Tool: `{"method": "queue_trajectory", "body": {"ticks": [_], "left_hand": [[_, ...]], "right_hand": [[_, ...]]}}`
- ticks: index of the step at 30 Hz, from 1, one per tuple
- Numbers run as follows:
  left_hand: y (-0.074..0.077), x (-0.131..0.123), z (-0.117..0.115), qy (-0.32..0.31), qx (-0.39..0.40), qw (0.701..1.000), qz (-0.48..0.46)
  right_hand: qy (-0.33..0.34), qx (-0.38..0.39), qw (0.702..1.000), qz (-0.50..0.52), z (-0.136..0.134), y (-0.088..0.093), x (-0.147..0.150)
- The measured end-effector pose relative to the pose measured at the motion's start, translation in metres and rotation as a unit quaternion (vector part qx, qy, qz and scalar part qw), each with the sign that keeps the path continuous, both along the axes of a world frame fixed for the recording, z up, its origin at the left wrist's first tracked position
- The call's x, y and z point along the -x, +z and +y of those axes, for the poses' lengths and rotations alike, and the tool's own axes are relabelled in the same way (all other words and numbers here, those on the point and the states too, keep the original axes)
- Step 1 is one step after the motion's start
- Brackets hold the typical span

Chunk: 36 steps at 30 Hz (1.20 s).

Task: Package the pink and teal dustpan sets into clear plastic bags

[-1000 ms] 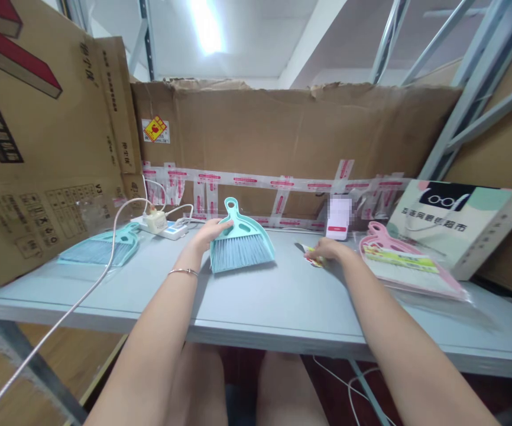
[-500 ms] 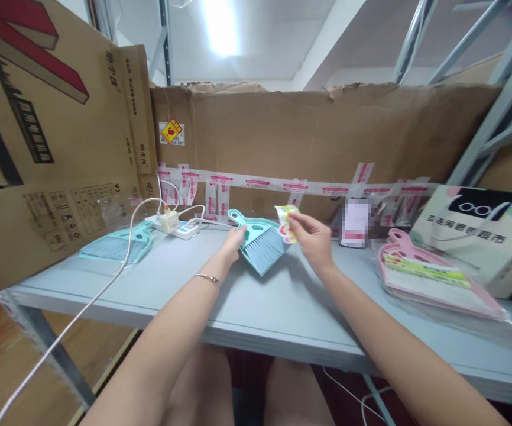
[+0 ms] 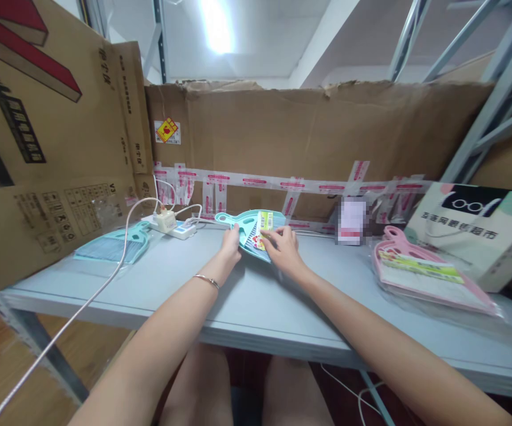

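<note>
Left hand: the left hand [image 3: 230,244] rested on the left edge of the teal dustpan [image 3: 249,228], fingers curled over its rim and steadying it.
Right hand: the right hand [image 3: 285,251] pressed a small printed card [image 3: 264,223] against the brush bristles, fingertips closed on the card's lower edge.
Dustpan: it lay towards the far middle of the table [image 3: 256,307], handle pointing left, the brush nested inside it.
Card: yellow-green, lying on the bristles, roughly centred on the pan.
Step in hand: judged to be the placing of the card on the dustpan set, with the card not yet released.
Next move: it would call for squaring the card to the pan while the left hand kept the pan from sliding, then letting go without dragging the card off.
Left of table: a second teal set [image 3: 109,247] lay in clear wrap, with a power strip [image 3: 170,226] and white cable just beyond.
Right of table: a pink set [image 3: 424,275], bagged and carded, lay near a printed box [image 3: 469,231].
Surround: cardboard sheets [image 3: 309,136] stood behind the table.
</note>
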<state>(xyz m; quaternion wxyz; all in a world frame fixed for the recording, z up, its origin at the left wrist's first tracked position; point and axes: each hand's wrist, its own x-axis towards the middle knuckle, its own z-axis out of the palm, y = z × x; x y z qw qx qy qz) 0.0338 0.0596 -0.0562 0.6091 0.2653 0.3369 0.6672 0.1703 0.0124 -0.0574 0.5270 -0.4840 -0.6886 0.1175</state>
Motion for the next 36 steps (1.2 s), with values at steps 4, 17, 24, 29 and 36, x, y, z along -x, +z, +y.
{"method": "queue_trajectory", "body": {"ticks": [4, 17, 24, 29, 36], "left_hand": [[0.003, -0.004, -0.004, 0.03, 0.016, 0.999, 0.004], [0.013, -0.011, -0.02, 0.018, -0.035, 0.999, 0.022], [0.028, -0.005, -0.039, -0.118, -0.093, 0.981, 0.124], [0.033, 0.0, -0.042, -0.139, -0.125, 0.968, 0.165], [0.034, 0.006, -0.042, -0.142, -0.171, 0.948, 0.226]], "right_hand": [[-0.083, -0.014, 0.996, -0.013, -0.001, 0.0, 0.005], [0.175, 0.241, 0.868, 0.398, -0.002, 0.005, 0.013], [0.192, 0.215, 0.839, 0.462, -0.006, 0.007, 0.011], [0.251, 0.235, 0.799, 0.493, -0.008, 0.011, 0.007], [0.236, 0.314, 0.768, 0.505, 0.005, 0.003, -0.001]]}}
